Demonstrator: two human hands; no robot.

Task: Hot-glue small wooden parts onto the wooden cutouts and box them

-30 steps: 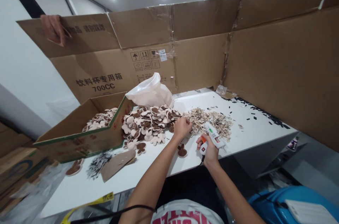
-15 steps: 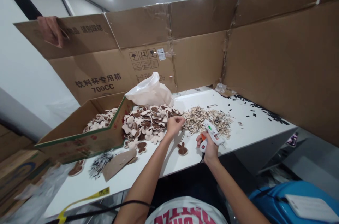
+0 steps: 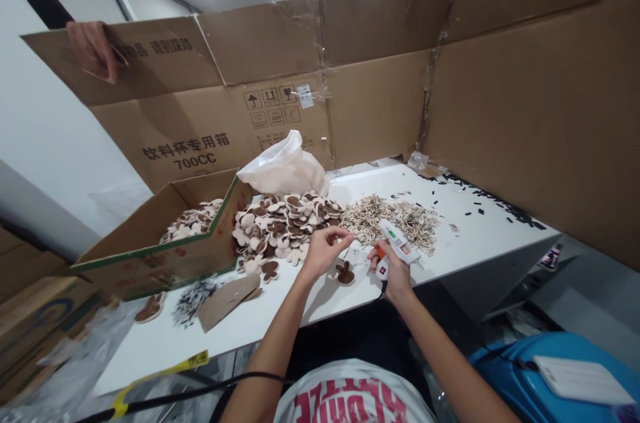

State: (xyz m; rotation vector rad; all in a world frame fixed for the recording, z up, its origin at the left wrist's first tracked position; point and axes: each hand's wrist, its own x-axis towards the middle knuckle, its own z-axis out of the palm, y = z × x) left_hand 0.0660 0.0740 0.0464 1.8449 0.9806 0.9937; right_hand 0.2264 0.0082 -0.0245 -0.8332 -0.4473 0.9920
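My right hand [image 3: 393,273] is wrapped round the handle of a white glue gun [image 3: 399,243], nozzle pointing away over the table. My left hand [image 3: 323,248] hovers just left of it with thumb and fingers pinched; whatever it pinches is too small to name. Between the hands a brown bunny-shaped piece [image 3: 345,273] lies flat on the white table [image 3: 280,316]. Behind the left hand is a heap of brown and cream bunny pieces [image 3: 283,223]. A pile of small pale wooden bits [image 3: 395,219] lies behind the gun.
An open cardboard box [image 3: 150,256] with more pieces stands at left, a white plastic bag [image 3: 283,169] behind the heap. Tall cardboard walls [image 3: 525,109] ring the table; another person's hand [image 3: 93,49] grips the far-left flap. Small black bits [image 3: 480,199] are scattered at right. A blue bag [image 3: 555,369] sits lower right.
My left hand has drawn back from the pale wooden bits toward me and now sits pinched beside the brown piece. The right hand with the glue gun has barely shifted.
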